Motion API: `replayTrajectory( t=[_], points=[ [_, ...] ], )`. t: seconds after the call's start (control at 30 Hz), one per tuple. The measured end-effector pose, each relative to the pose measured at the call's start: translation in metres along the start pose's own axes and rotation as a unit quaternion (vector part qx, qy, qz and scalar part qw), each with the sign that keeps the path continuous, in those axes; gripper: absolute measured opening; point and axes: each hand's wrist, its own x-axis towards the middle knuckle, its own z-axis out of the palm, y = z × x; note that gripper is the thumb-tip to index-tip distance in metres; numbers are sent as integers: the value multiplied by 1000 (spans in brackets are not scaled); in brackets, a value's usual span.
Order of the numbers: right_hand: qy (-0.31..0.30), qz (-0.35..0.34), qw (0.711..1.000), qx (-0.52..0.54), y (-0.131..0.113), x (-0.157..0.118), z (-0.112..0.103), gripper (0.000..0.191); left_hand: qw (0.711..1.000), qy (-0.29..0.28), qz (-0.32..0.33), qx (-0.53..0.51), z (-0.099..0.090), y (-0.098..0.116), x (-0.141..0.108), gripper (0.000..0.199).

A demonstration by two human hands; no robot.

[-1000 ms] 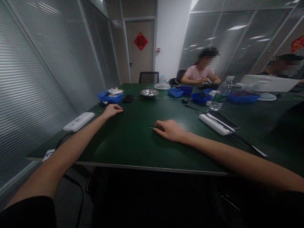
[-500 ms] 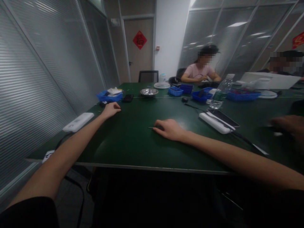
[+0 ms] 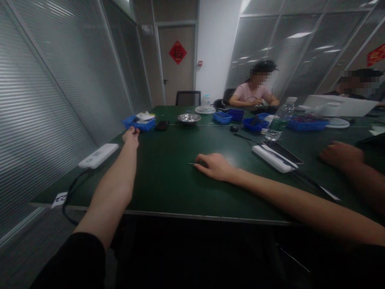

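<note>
My left hand [image 3: 131,137] reaches to the near side of a blue plastic basket [image 3: 141,125] holding white paper and small items. Its fingers are bent together around a small dark spot; what they pinch is too small to make out. Resting on the dark green table [image 3: 168,188], my right hand [image 3: 215,165] is closed, thumb and forefinger together. A thin, needle-like metal thing [image 3: 190,163] sticks out to the left from its fingertips; the rest of it is hidden. A shiny metal bowl [image 3: 189,119] stands farther back between the two hands.
White power strips lie left [image 3: 99,155] and right [image 3: 274,159], with cables. A black phone [image 3: 162,125] lies beside the basket. To the right stand a water bottle [image 3: 279,120] and several blue trays. A co-worker's hand [image 3: 341,154] rests at right; other people sit beyond.
My left hand has swung left and forward to the basket's near side, its wrist turned. My right hand stays put with the thin metal thing. The co-worker's hand at right has moved left.
</note>
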Motion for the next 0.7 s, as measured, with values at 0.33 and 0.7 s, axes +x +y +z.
replayTrajectory(
  t=[0.33,0.7],
  points=[
    [4,-6,1000,0,2,1,3,35,991,14,-93,-100,-12,12,0,15],
    [8,-3,1000,-18,5,1,5,36,993,63,-85,-47,-1,1,-1,6]
  ],
)
